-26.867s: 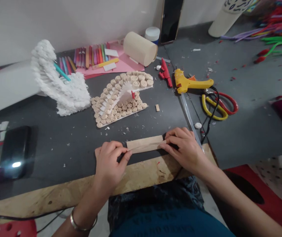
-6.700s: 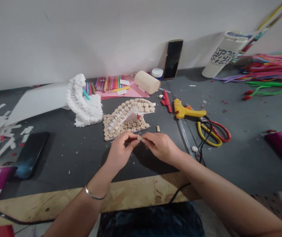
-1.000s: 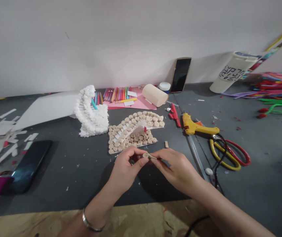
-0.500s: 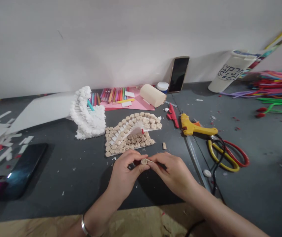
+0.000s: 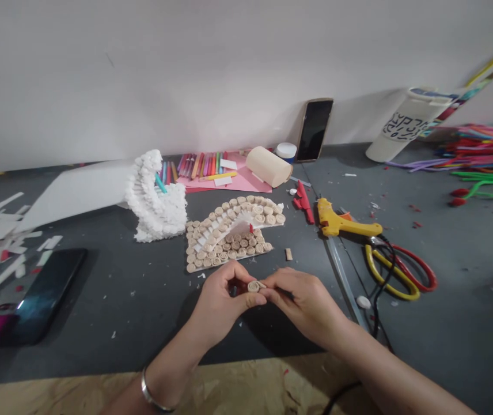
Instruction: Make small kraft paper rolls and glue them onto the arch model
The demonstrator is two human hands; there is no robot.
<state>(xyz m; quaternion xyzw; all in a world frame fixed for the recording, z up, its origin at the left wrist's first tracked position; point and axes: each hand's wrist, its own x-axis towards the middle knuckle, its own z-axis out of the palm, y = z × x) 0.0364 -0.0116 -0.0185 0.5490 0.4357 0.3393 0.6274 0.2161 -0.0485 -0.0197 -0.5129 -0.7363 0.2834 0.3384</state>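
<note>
A small beige rolled strip [image 5: 253, 286], coiled into a spiral, is pinched between both hands above the dark table. The thumb and forefinger of my left hand [image 5: 223, 297] grip the coil from the left. With thumb and forefinger, my right hand [image 5: 304, 297] pinches its loose end on the right. Just beyond my hands sits a craft model [image 5: 229, 233], covered in similar beige coils, with an arched stair-like part and white strips along it. A short flat beige piece [image 5: 288, 254] lies to the model's right.
A yellow glue gun [image 5: 350, 223], scissors [image 5: 391, 276] and a red tool [image 5: 303, 202] lie to the right. A fluffy white model [image 5: 155, 199] stands left of the beige one. A phone [image 5: 50, 294] and paper scraps [image 5: 0, 259] are at left; a tumbler [image 5: 408, 127] stands back right.
The coil has turned slightly in my fingers, showing more of its spiral face. The whole view has shifted a little; the things on the table stay in place.
</note>
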